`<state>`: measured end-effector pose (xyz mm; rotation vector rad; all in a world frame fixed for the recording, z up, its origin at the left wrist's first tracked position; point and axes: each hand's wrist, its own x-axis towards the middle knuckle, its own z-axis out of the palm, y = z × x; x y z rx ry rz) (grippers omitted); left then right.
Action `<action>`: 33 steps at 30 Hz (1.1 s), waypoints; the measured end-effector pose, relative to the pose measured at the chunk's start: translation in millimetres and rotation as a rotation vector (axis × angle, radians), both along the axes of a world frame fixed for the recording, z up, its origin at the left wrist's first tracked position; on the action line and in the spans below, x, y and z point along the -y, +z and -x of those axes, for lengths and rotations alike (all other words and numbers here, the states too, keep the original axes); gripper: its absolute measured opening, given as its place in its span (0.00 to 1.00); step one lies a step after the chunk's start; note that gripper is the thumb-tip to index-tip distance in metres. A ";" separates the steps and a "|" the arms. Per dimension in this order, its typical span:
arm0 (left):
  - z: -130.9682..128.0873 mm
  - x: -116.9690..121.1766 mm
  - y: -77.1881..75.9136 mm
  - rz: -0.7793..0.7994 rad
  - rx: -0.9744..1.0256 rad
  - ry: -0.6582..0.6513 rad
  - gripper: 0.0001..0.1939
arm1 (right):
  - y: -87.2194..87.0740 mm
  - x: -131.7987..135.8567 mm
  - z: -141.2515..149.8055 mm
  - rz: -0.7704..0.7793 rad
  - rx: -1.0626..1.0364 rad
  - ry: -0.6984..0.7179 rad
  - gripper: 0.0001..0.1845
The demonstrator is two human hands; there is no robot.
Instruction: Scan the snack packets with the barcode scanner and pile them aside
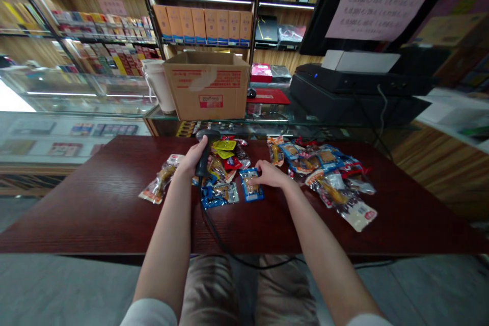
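Note:
My left hand (191, 159) is shut around the grip of a black handheld barcode scanner (203, 158), whose head points away from me over the table. Its black cable (206, 219) trails down across the table towards my lap. My right hand (271, 174) lies palm down, its fingertips on a blue-edged clear snack packet (251, 188). Beside that packet lies a flat blue snack packet (219, 195). Under and beyond my left hand is a heap of yellow and red packets (225, 155). A larger pile of vacuum-packed snacks (324, 173) spreads to my right, and a single clear packet (158, 181) lies to my left.
The dark red wooden table (84, 204) stands before a glass display counter (76, 97). On the counter are an open cardboard box (206, 86), a white cup (158, 86) and a black printer-like machine (359, 81). Stocked shelves rise behind them.

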<state>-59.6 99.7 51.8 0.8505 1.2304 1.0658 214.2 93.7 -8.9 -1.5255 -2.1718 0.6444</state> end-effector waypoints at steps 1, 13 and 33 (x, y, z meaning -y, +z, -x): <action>-0.5 -0.1 -0.2 -0.001 0.001 -0.001 0.28 | -0.8 -1.5 -2.3 0.015 -0.020 -0.016 0.23; -36.6 15.0 0.3 -0.112 0.129 -0.258 0.30 | -2.5 -30.8 -22.0 -0.321 -0.822 -0.399 0.32; -54.8 16.7 -10.9 -0.152 0.096 -0.311 0.30 | 10.0 -22.5 -39.8 -0.581 -0.420 -0.524 0.31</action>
